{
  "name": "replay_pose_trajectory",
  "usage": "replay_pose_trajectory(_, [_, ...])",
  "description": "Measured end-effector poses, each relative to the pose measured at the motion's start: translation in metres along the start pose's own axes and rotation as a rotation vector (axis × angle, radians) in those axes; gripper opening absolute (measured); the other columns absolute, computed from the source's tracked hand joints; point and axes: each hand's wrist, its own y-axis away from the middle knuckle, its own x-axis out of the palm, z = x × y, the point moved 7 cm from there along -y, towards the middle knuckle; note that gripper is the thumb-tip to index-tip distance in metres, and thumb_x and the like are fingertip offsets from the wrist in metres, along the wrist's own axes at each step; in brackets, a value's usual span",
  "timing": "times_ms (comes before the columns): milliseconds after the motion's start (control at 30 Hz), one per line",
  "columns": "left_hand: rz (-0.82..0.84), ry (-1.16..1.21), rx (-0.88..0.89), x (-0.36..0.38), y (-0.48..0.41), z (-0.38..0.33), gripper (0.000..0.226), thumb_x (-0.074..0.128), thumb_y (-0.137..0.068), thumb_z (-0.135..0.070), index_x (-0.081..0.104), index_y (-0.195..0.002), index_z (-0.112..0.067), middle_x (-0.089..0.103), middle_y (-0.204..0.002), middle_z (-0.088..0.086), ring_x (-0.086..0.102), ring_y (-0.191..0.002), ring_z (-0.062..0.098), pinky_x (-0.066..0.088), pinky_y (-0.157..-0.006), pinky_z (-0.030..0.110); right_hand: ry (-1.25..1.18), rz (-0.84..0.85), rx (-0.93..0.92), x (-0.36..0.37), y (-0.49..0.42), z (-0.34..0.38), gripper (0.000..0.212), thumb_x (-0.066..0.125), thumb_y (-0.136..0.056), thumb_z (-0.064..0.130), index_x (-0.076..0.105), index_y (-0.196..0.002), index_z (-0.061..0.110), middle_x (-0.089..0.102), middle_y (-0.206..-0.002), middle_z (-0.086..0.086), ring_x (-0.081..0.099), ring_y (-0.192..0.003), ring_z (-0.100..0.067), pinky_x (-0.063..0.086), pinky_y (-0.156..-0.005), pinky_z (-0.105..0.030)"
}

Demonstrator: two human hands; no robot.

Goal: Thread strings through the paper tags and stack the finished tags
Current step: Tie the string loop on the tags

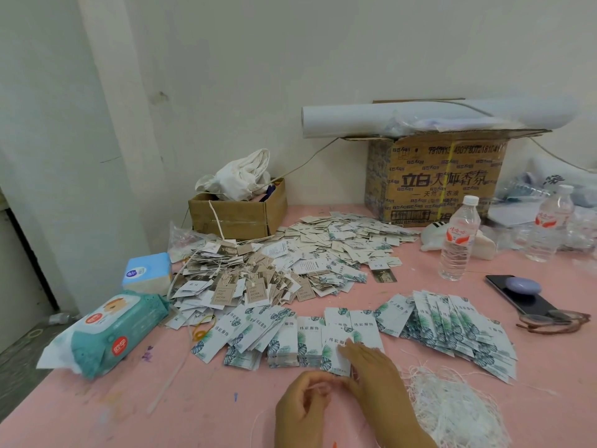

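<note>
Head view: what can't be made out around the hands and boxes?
- Hole in the tag: covered by the right hand, head view.
- Left hand fingertips: blurred; whether they pinch the string is unclear.
- Small cardboard box contents: hidden under the white cloth.
- Right forearm: cut off by the bottom edge.

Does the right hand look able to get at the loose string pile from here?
Probably yes. The right hand rests flat on a tag, and the string pile lies just beside it on the pink table, with nothing between them.
</note>
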Motion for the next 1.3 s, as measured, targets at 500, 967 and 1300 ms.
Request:
replay_pose_trajectory(500, [0.027,0.036,-0.037,0.0,-0.002,0.004,0.04,0.051,-0.088,0.013,0.076,-0.093,-0.018,0.076,-0.096,-0.006,0.07,-0.097,0.005,0.052,-0.097,0.036,-0.107,-0.48,-0.133,-0.042,0.016,0.014,0.011,0.069,-0.084,0.017,0.074,-0.078,0.009,0.072,-0.073,-0.003,0.066,-0.062,-0.025,0.056,-0.055,-0.039])
replay_pose_trajectory(967, [0.24,-0.021,-0.03,0.013,0.009,-0.008,0.056,0.046,-0.096,0.006,0.042,-0.131,-0.038,0.056,-0.134,-0.02,0.049,-0.123,-0.009,0.04,-0.096,0.009,-0.911,-0.81,0.321,-0.066,0.038,-0.023,0.027,0.051,-0.097,0.008,0.06,-0.083,0.029,0.054,-0.062,0.005,0.049,-0.056,0.004,0.036,-0.048,-0.005])
replay_pose_trajectory(1300, [0.073,0.196,-0.144,0.013,0.0,-0.031,0.054,0.049,-0.097,0.003,0.033,-0.146,-0.012,0.034,-0.152,0.001,0.041,-0.118,0.0,0.033,-0.113,0.047,-0.645,-0.698,0.127,-0.055,0.032,-0.007,0.037,0.055,-0.09,-0.007,0.059,-0.088,0.03,0.063,-0.084,0.013,0.06,-0.078,-0.004,0.042,-0.065,-0.009])
